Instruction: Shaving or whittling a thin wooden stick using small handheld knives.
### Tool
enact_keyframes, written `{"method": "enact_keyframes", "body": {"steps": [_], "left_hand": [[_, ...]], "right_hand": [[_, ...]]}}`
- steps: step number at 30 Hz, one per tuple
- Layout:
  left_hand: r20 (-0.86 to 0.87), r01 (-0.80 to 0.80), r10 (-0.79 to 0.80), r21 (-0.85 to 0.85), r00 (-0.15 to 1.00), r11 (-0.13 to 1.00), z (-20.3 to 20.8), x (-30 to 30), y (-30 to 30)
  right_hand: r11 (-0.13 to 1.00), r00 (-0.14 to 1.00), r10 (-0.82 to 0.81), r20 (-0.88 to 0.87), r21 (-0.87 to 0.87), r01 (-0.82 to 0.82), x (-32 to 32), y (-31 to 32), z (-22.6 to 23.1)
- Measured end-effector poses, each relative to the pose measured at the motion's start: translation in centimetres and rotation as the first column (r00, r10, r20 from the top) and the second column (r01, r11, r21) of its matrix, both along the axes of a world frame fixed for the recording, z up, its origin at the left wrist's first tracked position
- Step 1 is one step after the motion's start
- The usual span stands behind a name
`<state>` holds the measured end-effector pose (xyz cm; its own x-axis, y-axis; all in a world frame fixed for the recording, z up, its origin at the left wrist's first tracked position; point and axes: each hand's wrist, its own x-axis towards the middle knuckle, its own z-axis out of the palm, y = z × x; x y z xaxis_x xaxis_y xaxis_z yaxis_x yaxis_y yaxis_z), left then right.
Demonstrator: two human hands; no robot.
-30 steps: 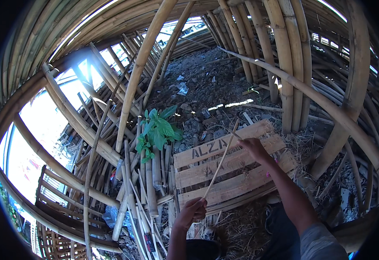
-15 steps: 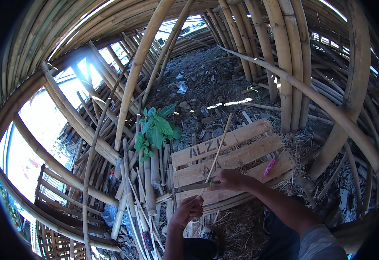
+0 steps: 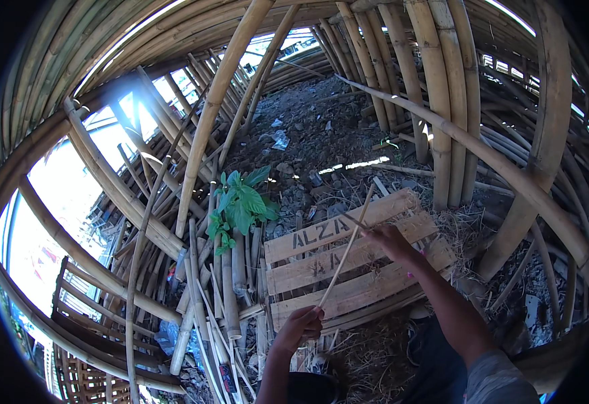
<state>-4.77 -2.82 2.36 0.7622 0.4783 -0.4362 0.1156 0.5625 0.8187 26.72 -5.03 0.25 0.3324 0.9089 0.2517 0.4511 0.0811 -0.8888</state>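
My left hand is closed around the lower end of a thin bamboo strip, which slants up and away to the right. My right hand is farther up, closed on a knife whose dark blade crosses the strip near its upper part. The knife's handle is hidden in my fist. Beneath both hands lies a slatted wooden crate with dark stencilled lettering on its pale boards.
A leafy green plant grows left of the crate, beside stacked bamboo pieces. Upright bamboo poles stand at the right, crossed by a long slanting pole. Rubble and soil lie beyond. Dry straw covers ground below the crate.
My right hand and the knife have moved up along the strip, away from my left hand. The left hand keeps its grip on the lower end, slightly to the right of before.
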Motion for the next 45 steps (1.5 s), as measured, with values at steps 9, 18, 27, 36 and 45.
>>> {"method": "enact_keyframes", "body": {"steps": [9, 18, 27, 36, 45], "left_hand": [[0.084, -0.15, 0.153, -0.034, 0.985, 0.988, 0.9, -2.1, 1.4], [0.11, -0.158, 0.163, -0.055, 0.98, 0.986, 1.3, -2.3, 1.3], [0.117, -0.146, 0.15, -0.041, 0.982, 0.988, 1.4, -2.2, 1.1], [0.116, -0.162, 0.163, -0.018, 0.98, 0.987, 1.2, -2.6, 1.2], [0.114, -0.145, 0.145, -0.008, 0.983, 0.989, 1.4, -2.5, 1.1]], "right_hand": [[0.835, 0.831, 0.527, 0.181, -0.296, -0.464, -8.3, -1.3, 2.4], [0.875, 0.83, 0.477, 0.288, -0.249, -0.416, -8.5, -1.1, 2.0], [0.998, 0.882, 0.032, 0.471, 0.034, -0.054, -5.6, 1.2, 1.2], [0.951, 0.916, 0.306, 0.259, -0.123, -0.283, -8.5, -0.5, 1.3], [0.952, 0.829, 0.29, 0.478, -0.053, -0.303, -8.6, 0.6, 0.9]]}}
